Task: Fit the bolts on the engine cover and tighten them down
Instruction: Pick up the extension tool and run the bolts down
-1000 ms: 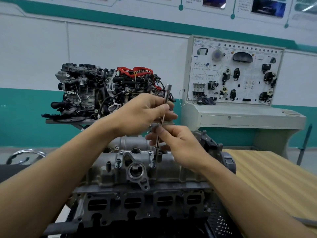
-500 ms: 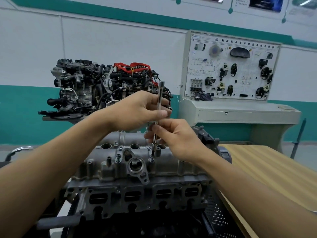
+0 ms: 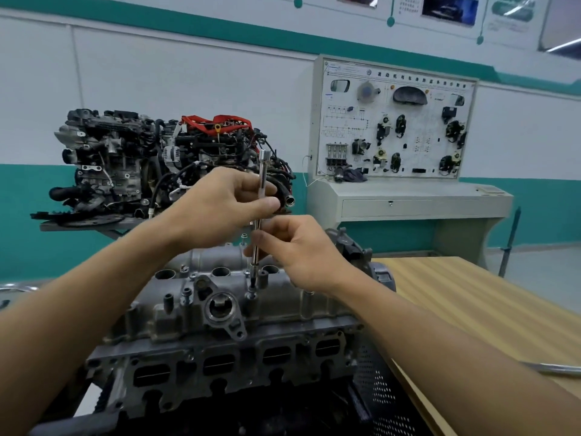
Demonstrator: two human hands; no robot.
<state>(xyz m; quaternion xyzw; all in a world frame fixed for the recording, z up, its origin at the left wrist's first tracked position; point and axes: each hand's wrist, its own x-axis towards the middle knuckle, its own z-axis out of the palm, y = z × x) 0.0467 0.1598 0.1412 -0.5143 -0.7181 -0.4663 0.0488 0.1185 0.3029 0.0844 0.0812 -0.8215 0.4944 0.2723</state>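
The left hand (image 3: 226,202) has its fingers curled, and its thumb and fingertips pinch the upper part of a slim, chrome-plated steel driver rod (image 3: 262,174). The rod stands nearly upright above the middle of the grey cast-aluminium engine cover (image 3: 292,305). The right hand (image 3: 297,253) is loosely curled just below the left and pinches the lower shaft between thumb and forefinger. The rod's lower tip sits on a small dark steel bolt (image 3: 251,294) on the cover's near edge. Whether the tip is fully seated cannot be told.

The rod looks stiff, light and smooth, so it probably slips in bare fingers. One hand high to spin it and one low to steady it suits the job. The bolt is tiny and probably easy to tilt or cross-thread, so it is best guided by the tool and not by its head. The cover itself looks heavy and rigid.

Left of the bolt, another small flanged bolt (image 3: 187,292) stands on the cover. Right of the cover lies a pale striped wooden tabletop (image 3: 471,309). Behind the cover sit a black display engine with red hoses (image 3: 141,158) and a white wiring training panel (image 3: 396,127).
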